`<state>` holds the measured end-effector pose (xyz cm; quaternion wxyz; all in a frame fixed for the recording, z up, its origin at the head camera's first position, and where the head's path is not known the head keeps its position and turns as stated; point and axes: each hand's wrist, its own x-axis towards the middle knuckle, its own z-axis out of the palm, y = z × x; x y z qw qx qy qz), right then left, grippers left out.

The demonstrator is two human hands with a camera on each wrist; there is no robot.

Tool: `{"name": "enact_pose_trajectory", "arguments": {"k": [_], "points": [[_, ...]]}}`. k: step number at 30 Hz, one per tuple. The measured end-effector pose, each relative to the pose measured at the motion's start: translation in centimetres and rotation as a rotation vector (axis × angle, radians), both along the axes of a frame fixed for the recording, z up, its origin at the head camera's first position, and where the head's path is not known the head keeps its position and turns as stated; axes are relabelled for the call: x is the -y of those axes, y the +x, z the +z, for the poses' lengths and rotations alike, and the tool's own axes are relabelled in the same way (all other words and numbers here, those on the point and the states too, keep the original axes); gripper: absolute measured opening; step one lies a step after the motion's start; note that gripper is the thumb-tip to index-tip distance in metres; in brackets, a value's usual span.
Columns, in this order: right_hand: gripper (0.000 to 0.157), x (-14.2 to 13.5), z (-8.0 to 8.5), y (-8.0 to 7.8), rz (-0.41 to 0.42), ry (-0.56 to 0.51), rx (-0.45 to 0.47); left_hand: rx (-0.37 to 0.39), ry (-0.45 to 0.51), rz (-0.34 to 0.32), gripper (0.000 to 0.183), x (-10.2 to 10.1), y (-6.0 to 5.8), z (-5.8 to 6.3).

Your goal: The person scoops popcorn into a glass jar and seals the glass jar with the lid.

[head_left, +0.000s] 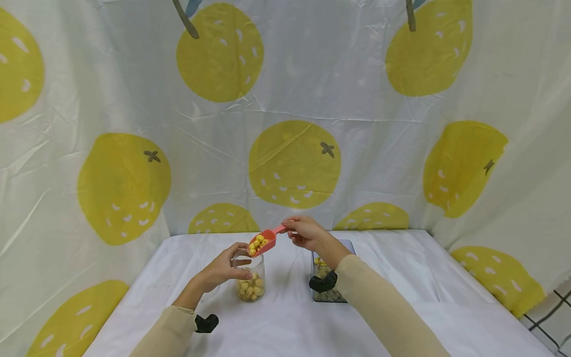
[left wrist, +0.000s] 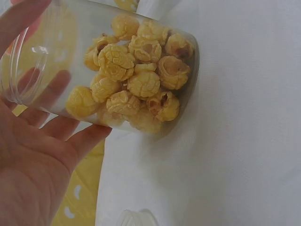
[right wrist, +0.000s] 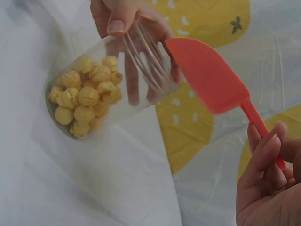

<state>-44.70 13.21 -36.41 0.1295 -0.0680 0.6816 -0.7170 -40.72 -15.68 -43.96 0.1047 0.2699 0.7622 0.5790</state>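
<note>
My left hand (head_left: 219, 270) grips a clear plastic jar (head_left: 260, 264) round its upper part, thumb on the near side and fingers behind it. The jar stands on the table with pale yellow popcorn balls (left wrist: 136, 75) in its lower part. Between thumb and fingers, my right hand (head_left: 308, 234) pinches the handle of a red scoop (right wrist: 211, 77). Popcorn (head_left: 257, 245) lies in the scoop, whose tip is at the jar's open mouth, tilted down to the left. From the right wrist view only the scoop's underside shows.
Under my right forearm stands a clear square container (head_left: 349, 245) with more popcorn, partly hidden. A clear round lid-like piece (head_left: 211, 293) lies left of the jar. White cloth (head_left: 285, 322) covers the table, and a lemon-patterned curtain (head_left: 294, 109) hangs behind.
</note>
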Motion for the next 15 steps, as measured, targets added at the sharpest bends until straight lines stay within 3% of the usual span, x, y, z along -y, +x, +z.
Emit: {"name": "enact_pose_trajectory", "arguments": {"k": [15], "points": [[0.022, 0.77, -0.13, 0.05, -0.019, 0.104, -0.059, 0.014, 0.013, 0.017, 0.073, 0.07, -0.14, -0.32]]}}
